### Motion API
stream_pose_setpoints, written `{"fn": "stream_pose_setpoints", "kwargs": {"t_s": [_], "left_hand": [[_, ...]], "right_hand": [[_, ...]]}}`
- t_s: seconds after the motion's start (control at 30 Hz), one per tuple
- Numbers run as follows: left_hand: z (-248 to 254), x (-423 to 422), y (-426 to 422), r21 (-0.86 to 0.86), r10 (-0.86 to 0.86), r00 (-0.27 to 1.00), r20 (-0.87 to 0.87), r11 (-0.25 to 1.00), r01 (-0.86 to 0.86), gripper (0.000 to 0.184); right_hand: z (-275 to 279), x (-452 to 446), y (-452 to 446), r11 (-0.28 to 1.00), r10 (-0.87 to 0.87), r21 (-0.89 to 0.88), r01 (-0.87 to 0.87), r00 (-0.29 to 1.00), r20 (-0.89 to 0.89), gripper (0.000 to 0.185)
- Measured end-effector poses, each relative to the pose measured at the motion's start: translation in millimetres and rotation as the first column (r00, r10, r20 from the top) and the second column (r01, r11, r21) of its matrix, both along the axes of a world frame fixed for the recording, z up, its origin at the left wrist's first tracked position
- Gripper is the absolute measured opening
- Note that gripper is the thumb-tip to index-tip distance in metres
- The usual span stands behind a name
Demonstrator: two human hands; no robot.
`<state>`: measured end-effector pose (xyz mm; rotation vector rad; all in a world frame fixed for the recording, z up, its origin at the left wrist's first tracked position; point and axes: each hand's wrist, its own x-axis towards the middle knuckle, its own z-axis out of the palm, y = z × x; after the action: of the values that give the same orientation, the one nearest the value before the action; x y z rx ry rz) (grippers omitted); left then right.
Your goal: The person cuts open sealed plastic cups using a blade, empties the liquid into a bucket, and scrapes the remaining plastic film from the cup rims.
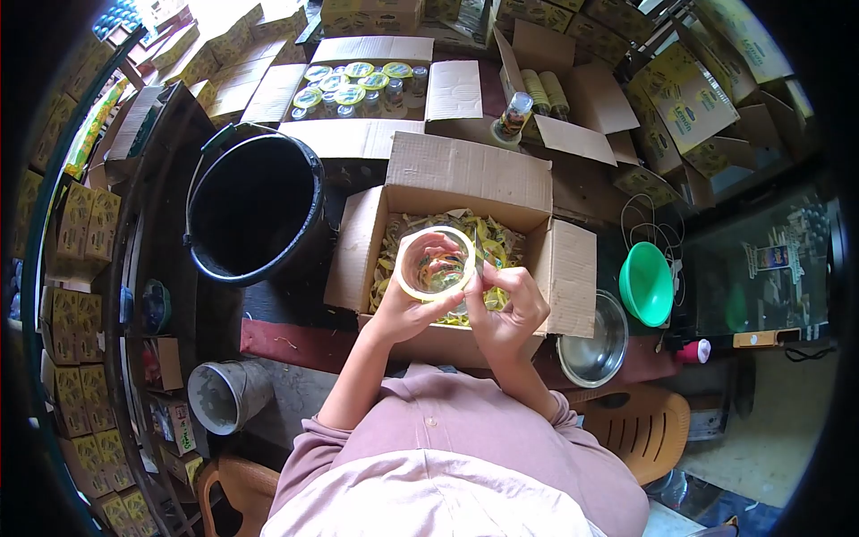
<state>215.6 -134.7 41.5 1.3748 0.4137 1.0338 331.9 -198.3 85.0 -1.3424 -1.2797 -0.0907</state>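
Observation:
My left hand (403, 311) is wrapped round a clear round container (436, 263) with a pale yellow rim, its open end facing up. Close against the container's right side, my right hand (508, 309) is closed in a pinch on a thin, dark, pointed blade (480, 251). Both hands are above an open cardboard box (470, 170), which holds many yellow and green strips (385, 259). The far side of the container is see-through, and fingers show through it.
A black bucket (255, 206) stands left, a grey bucket (230, 396) below it. Filled jars (349, 94) sit in a box behind. At right are a green bowl (646, 284), a metal bowl (595, 345) and a chair (640, 430). A jar (512, 121) stands upright behind.

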Motion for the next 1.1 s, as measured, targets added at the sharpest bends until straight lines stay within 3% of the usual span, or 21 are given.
{"fn": "stream_pose_setpoints", "kwargs": {"t_s": [0.17,0.27,0.37,0.5,0.57,0.67,0.7,0.83,0.9,1.0,1.03,1.07,1.1], "left_hand": [[8,-5,-1,0.171,0.018,0.993,-0.116,0.985,0.002,0.070],[9,-9,-2,0.102,-0.026,0.994,-0.104,0.994,0.036,0.068],[14,-14,-2,0.155,-0.073,0.986,-0.152,0.983,0.097,0.066],[16,-17,-2,0.080,-0.148,0.984,-0.097,0.985,0.156,0.065],[9,-17,0,0.033,-0.160,0.987,-0.033,0.986,0.161,0.067],[3,-15,-1,-0.165,-0.159,0.977,0.142,0.970,0.181,0.068],[-3,-14,0,-0.129,-0.158,0.970,0.187,0.974,0.184,0.067],[-17,-11,9,-0.174,-0.153,0.970,0.186,0.967,0.186,0.064],[-21,-10,11,-0.240,-0.072,0.983,0.167,0.964,0.112,0.064],[-17,-16,15,-0.313,-0.034,0.975,0.222,0.944,0.104,0.066],[-15,-19,15,-0.332,-0.029,0.972,0.233,0.937,0.107,0.067],[-13,-22,15,-0.352,-0.022,0.970,0.244,0.930,0.110,0.068],[-12,-24,14,-0.375,-0.025,0.961,0.274,0.918,0.131,0.071]], "right_hand": [[-1,4,-3,1.000,0.021,-0.011,-0.021,1.000,0.008,0.019],[0,5,-3,0.997,0.078,-0.007,-0.078,0.997,-0.029,0.020],[-2,7,-3,0.995,0.102,-0.006,-0.102,0.993,-0.054,0.021],[-2,7,-4,0.988,0.148,-0.008,-0.151,0.976,-0.158,0.019],[-3,4,-5,0.995,0.088,-0.020,-0.094,0.975,-0.205,0.017],[-2,4,-10,0.995,0.067,-0.059,-0.083,0.972,-0.223,0.015],[-2,4,-12,0.993,0.071,-0.078,-0.091,0.972,-0.222,0.014],[0,4,-12,0.994,0.043,-0.085,-0.068,0.963,-0.265,0.014],[-2,10,-10,0.993,0.020,-0.101,-0.053,0.952,-0.306,0.015],[-7,34,-6,0.957,0.167,-0.071,-0.281,0.734,-0.658,0.018],[-20,55,-4,0.892,0.289,-0.044,-0.449,0.642,-0.710,0.020],[-38,72,1,0.791,0.432,0.116,-0.601,0.413,-0.802,0.019],[-55,85,8,0.761,0.393,0.030,-0.649,0.423,-0.816,0.020]]}}
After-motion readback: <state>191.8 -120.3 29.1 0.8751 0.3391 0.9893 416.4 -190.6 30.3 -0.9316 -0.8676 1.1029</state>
